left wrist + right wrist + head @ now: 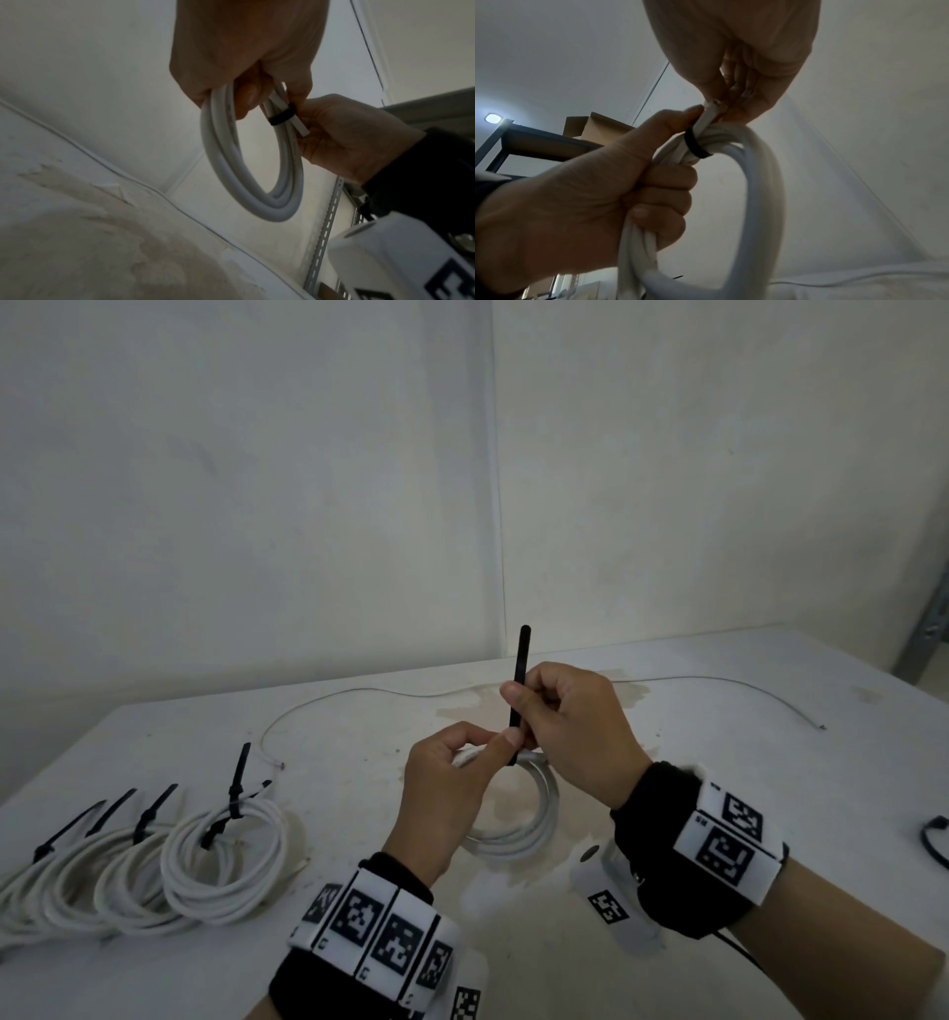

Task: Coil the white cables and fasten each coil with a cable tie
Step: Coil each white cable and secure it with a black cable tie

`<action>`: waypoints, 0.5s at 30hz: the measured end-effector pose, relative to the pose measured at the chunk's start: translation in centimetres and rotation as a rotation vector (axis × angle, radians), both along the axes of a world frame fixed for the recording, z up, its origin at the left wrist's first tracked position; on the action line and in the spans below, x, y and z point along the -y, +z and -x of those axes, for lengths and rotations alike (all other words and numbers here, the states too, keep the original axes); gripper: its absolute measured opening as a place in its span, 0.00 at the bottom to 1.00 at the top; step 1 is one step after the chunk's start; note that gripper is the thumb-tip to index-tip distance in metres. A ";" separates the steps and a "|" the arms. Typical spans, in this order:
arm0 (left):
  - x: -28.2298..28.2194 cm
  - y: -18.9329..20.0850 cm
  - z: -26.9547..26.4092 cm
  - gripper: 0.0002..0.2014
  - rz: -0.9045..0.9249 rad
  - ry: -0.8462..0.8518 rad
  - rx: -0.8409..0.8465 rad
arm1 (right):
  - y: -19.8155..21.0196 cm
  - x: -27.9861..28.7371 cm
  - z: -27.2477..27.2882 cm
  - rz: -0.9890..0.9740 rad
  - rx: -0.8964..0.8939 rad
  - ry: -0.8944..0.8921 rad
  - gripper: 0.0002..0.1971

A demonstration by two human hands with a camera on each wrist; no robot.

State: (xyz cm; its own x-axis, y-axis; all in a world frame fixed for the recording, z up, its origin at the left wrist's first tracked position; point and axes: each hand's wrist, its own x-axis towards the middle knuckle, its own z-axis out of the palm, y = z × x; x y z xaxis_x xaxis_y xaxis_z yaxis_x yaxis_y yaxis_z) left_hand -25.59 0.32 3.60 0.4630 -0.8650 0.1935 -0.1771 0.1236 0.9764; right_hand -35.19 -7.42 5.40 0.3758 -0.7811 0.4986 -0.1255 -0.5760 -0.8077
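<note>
1. The left hand (pixel 452 793) grasps the white cable coil (pixel 518 819), its fingers curled through the loop and its thumb pressed beside the black cable tie (pixel 518 695).
2. The coil is held up above the table (pixel 770 762); in the left wrist view it hangs as an open ring (pixel 246 162) below the fingers.
3. The right hand (pixel 575 731) pinches the tie's long tail, which stands nearly upright above both hands.
4. In the right wrist view the tie forms a black band (pixel 695 146) wrapped around the bunched strands, with a cut cable end (pixel 712 110) poking out just above it.
5. Four tied coils (pixel 154 870) lie side by side at the left of the table, each with a black tie tail sticking up.
6. A loose thin cable (pixel 513 693) runs across the far part of the table.
7. Another black tie (pixel 934 839) lies at the right edge.
</note>
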 end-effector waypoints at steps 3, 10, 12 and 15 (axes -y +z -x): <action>0.1 0.2 -0.1 0.10 -0.016 0.027 -0.021 | 0.3 0.3 0.0 -0.086 0.039 0.063 0.15; -0.2 0.7 -2.0 0.11 -0.060 0.076 -0.077 | -1.1 -1.0 -0.5 -0.304 -0.157 0.392 0.19; -0.3 0.5 -3.0 0.13 -0.090 0.099 -0.096 | -1.5 -1.4 -0.8 -0.304 -0.162 0.408 0.20; -0.9 0.3 -4.3 0.16 -0.128 0.062 -0.200 | -2.1 -1.3 -2.0 -0.311 -0.150 0.404 0.18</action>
State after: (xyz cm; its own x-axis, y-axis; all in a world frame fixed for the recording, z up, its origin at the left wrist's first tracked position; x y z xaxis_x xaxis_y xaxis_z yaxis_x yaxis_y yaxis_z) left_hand -21.25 1.19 3.88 0.5344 -0.8451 -0.0171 0.0182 -0.0087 0.9998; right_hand -33.23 -6.09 3.34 0.7267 -0.6618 0.1843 -0.0702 -0.3384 -0.9384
